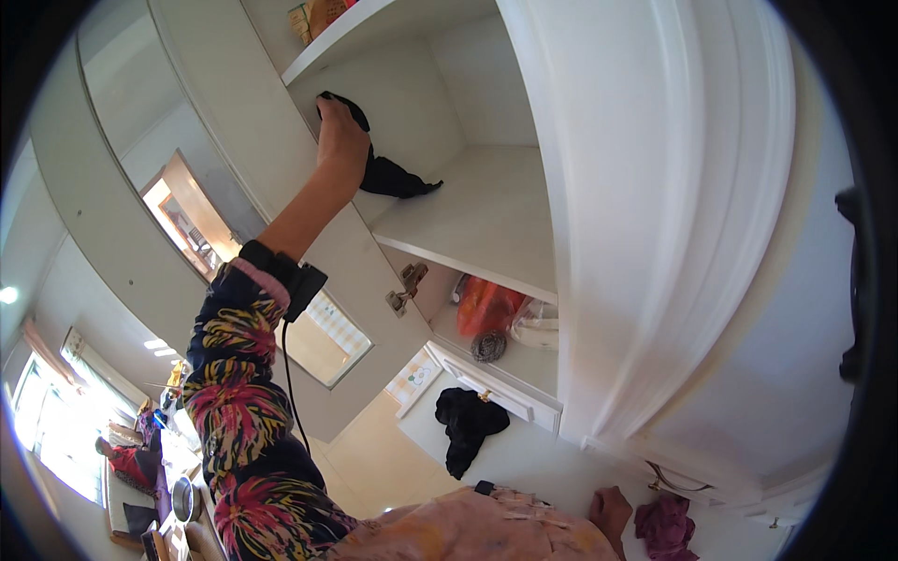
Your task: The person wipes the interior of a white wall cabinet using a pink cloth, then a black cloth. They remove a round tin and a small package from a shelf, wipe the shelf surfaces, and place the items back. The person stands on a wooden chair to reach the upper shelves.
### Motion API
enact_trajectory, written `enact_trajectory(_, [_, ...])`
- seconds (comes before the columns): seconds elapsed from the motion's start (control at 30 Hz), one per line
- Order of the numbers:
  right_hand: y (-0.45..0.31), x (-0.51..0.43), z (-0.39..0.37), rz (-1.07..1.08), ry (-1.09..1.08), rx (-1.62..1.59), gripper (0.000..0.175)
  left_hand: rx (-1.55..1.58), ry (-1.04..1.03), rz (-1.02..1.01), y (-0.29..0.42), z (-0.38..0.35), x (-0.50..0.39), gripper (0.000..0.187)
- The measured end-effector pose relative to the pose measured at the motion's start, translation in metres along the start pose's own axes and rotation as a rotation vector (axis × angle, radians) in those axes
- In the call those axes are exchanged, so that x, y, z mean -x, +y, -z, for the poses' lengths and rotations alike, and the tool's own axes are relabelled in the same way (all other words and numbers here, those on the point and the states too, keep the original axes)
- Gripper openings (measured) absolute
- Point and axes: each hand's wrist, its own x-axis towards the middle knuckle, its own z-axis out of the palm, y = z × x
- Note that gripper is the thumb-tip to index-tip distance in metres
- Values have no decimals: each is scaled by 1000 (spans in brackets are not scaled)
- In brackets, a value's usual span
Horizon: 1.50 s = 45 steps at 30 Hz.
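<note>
My left hand [342,133] is raised inside the upper compartment of a white cabinet, gripping a black cloth [396,177]. Part of this cloth shows above the fingers and a longer end hangs below them, close to the inner wall by the door. Low in the picture, my right hand [609,513] is beside my pink clothing with its fingers curled; whether it holds anything is hidden. Just right of it lies a crumpled purple cloth [665,526] on a white surface. Another black cloth [468,428] is bunched on the same surface, below the cabinet.
An open cabinet door [351,273] with mirror panels and a metal hinge [407,287] stands at left. The lower compartment holds an orange plastic bag [484,305], a clear bag [537,324] and a steel scourer [489,346]. Packets [316,19] sit on the top shelf. A person [133,463] is near the window.
</note>
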Motion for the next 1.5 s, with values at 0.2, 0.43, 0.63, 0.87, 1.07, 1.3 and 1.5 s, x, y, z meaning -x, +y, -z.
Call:
enact_trajectory(0.2, [-3, -2, 0, -30, 14, -37, 7, 127, -104, -184, 6, 5, 31, 28])
enact_trajectory(0.43, [-3, -2, -1, -15, 18, 15, 6, 411, 108, -514, 45, -27, 23, 25])
enact_trajectory(0.63, [-8, -4, -2, -45, 35, 34, 6, 533, 173, -587, 91, -34, -21, 17])
enact_trajectory(0.87, [-6, 1, 1, -41, -22, 135, 10, 630, 191, -654, 133, -30, -93, 14])
enact_trajectory(1.07, [-5, 3, -3, -23, -5, 176, 9, 727, 233, -622, 162, -21, -141, 12])
enact_trajectory(1.3, [-7, 5, 0, -18, -25, 207, 14, 897, 89, -538, 159, -3, -144, 14])
enact_trajectory(1.5, [-12, -1, 0, -13, 14, 124, 8, 886, -114, -636, 139, 3, -115, 19])
